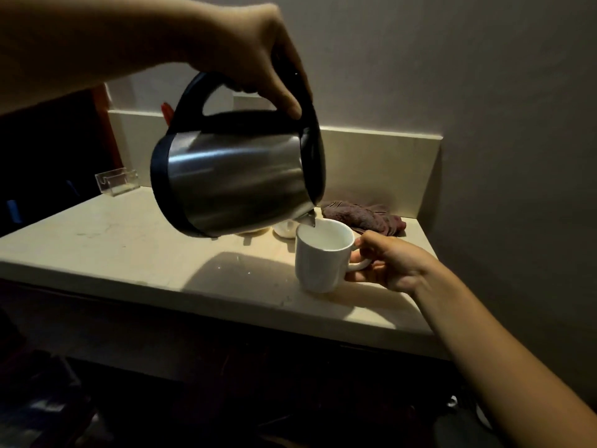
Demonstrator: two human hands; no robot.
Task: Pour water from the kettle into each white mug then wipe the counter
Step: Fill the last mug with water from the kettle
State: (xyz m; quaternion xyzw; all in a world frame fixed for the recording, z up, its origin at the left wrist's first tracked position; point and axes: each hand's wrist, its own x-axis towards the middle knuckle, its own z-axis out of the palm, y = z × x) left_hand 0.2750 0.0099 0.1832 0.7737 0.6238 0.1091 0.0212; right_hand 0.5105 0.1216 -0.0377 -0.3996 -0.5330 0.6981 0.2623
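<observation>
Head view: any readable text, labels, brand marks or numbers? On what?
None readable.
Kettle: steel body and black handle show no print or logo.
Mug: plain white.
Clear holder: nothing legible in it.
Cloth: no tag visible.

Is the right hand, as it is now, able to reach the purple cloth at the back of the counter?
Probably yes, but not yet: the right hand grips the white mug's handle. The purple cloth lies just behind it on the counter, with nothing between. It must let go first.
</observation>
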